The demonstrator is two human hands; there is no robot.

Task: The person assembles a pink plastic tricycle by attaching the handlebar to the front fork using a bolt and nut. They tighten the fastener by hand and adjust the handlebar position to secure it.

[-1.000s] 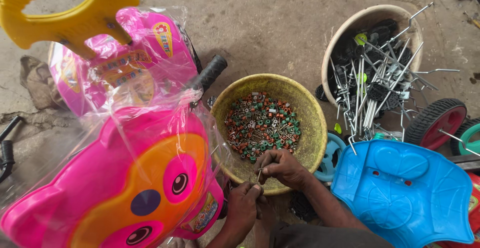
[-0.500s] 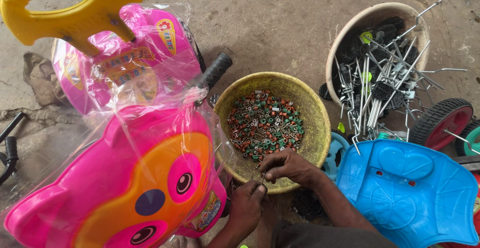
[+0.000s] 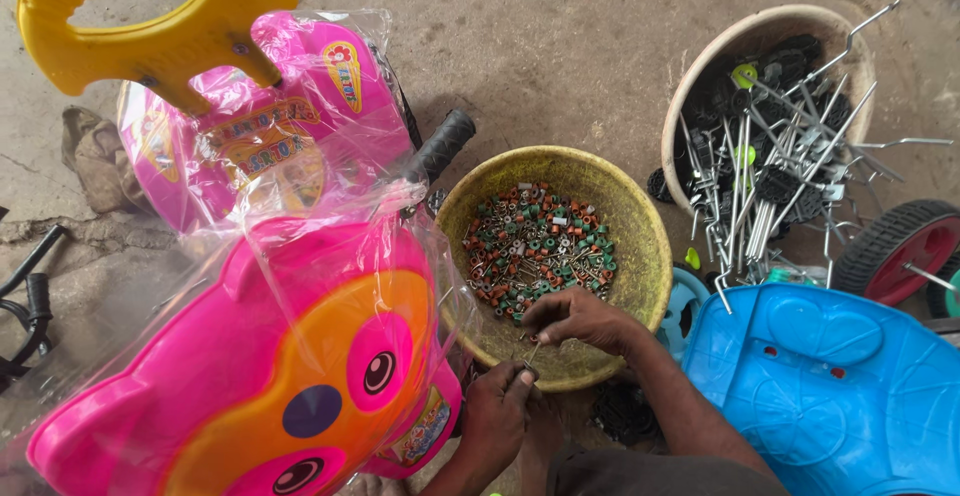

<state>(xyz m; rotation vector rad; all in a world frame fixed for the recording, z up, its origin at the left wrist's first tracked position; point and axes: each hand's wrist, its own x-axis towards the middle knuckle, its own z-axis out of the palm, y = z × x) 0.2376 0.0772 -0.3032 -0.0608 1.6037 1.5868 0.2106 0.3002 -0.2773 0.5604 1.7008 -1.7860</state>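
A thin metal screw (image 3: 532,353) is pinched between both hands at the near rim of the round yellow plastic basin (image 3: 640,256), which holds a heap of small screws with green and red caps (image 3: 535,248). The right hand (image 3: 578,318), fingers pressed together, grips its upper end; the left hand (image 3: 497,411) closes on the lower end. Left stands a pink and orange plastic-wrapped ride-on toy (image 3: 290,376); right lie a blue plastic seat (image 3: 830,386) and a beige tub of bent metal rods (image 3: 770,126).
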